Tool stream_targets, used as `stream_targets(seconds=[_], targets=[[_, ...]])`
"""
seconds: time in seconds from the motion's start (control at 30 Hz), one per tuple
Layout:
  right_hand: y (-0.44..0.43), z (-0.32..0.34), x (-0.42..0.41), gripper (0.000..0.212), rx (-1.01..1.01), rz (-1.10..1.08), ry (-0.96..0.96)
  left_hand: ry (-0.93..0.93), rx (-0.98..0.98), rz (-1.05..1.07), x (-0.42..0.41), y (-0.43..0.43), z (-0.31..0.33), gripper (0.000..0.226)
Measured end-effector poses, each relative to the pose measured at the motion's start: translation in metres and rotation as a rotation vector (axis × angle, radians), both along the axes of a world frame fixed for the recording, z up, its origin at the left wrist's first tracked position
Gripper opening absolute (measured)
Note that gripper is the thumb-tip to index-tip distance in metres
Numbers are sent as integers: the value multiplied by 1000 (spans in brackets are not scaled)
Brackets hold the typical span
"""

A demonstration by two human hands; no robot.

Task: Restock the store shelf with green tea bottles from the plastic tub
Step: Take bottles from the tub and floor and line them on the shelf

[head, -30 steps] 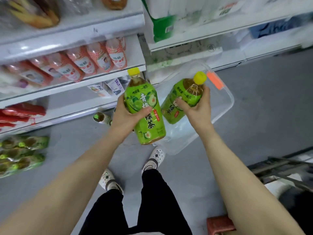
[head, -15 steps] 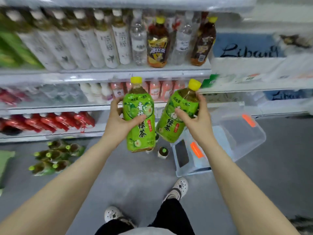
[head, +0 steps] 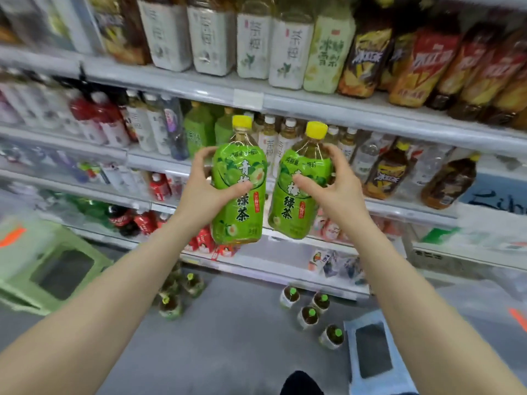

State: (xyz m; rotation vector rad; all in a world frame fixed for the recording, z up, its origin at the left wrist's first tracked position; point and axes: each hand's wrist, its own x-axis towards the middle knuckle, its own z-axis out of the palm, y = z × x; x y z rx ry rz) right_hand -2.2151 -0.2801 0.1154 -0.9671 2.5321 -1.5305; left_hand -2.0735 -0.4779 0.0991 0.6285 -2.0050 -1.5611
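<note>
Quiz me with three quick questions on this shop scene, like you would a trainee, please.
1. True or false: the left hand holds nothing.
2. What colour is the cap of the right bottle, gripped by the right hand? A red, B yellow, C white.
3. Fill in: the small green-capped bottles stand on the ____.
Key: 1 false, it grips the left bottle; 2 B; 3 floor.
</note>
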Motion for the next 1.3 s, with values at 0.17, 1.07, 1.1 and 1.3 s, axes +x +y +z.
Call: stream_targets(seconds=[0.17, 1.07, 1.1, 1.3], targets=[[-52, 62, -14, 72, -3, 105, 69, 102, -33, 79, 0, -48, 51, 89], [-246, 385, -212, 85, -334, 139, 330, 457, -345, 178, -158, -221, 326, 90], [-249, 384, -218, 82, -322, 131, 329, 464, -335, 165, -160, -225, 326, 90], [-268, 370, -246, 86, -264, 121, 256, 457, -310, 104, -169, -236, 325, 96]])
